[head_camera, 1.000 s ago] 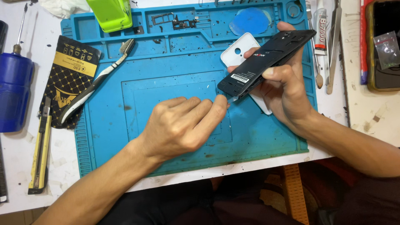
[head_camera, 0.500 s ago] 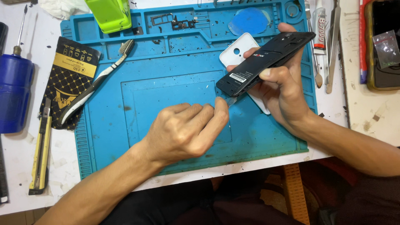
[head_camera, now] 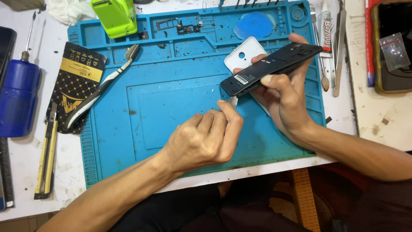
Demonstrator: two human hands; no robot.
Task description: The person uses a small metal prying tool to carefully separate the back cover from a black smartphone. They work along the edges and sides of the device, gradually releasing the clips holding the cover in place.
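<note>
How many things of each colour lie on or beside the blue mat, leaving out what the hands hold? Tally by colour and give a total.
Blue: 2, round disc and screwdriver handle
Green: 1, box
White: 1, back cover
Black and gold: 1, packet
Yellow and black: 1, utility knife
Black and white: 1, toothbrush
Total: 7

Bare forearms, dark trousers

Two hands (head_camera: 206,139) (head_camera: 285,96) are working over one blue mat (head_camera: 171,124). One black phone body (head_camera: 270,68), one white back cover (head_camera: 244,55) and one toothbrush (head_camera: 103,86) are showing.
</note>
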